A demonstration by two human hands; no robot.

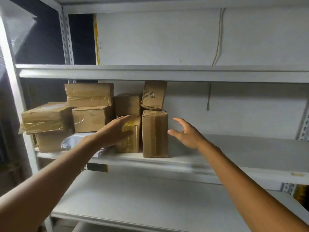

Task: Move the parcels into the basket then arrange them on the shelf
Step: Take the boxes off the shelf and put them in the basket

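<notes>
Carefully: my left grip [120,129] lies flat and wide on the taped parcel [131,136]. My right grip [187,133], spread and empty, is just beside the tall parcel [154,134] at its 3 o'clock, on the shelf [234,148]. A nudge could topple the tilted parcel [153,95] perched at its 12 o'clock.

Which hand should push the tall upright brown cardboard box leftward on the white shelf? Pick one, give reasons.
Probably right. The right hand is open beside the free side of the tall upright brown cardboard box; the left hand rests on the shorter yellow-taped cardboard box on the other side.
</notes>
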